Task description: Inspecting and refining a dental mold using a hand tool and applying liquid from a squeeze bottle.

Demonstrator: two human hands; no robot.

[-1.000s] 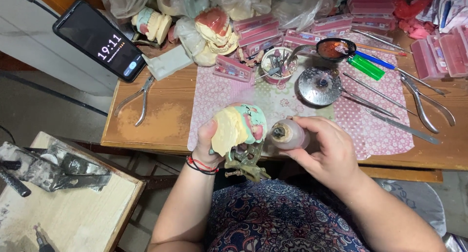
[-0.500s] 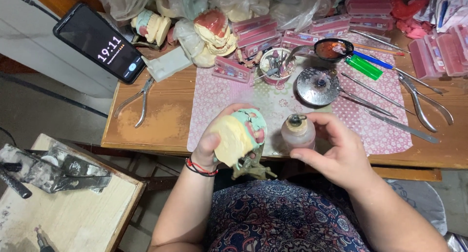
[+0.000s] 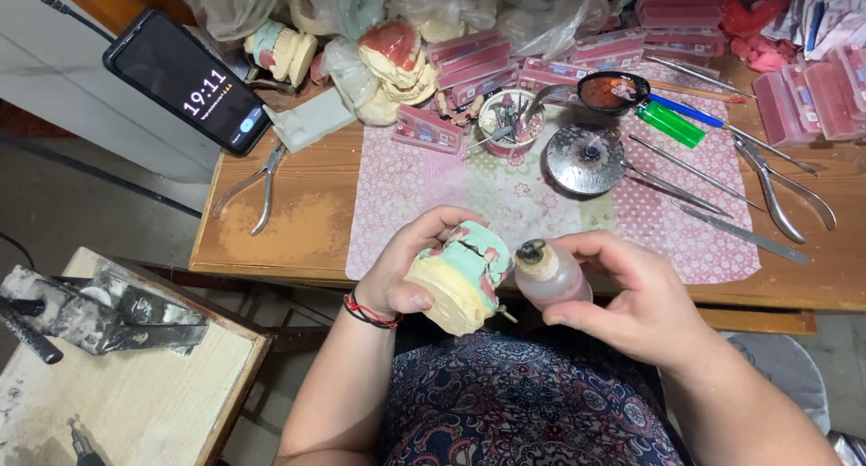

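Head view shows, low in the frame's middle, the left hand (image 3: 410, 272) curled around a yellow and green dental cast (image 3: 462, 276), its long axis tilted toward the upper right. Just beside it, the right hand (image 3: 636, 295) pinches a small bottle (image 3: 550, 272), neck pointing up-left. Farther up lies a flowered mat (image 3: 451, 195).

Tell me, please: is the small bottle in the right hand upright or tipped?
Tipped. The small bottle in the right hand leans, with its crusted neck pointing up-left toward the dental cast held in the left hand.
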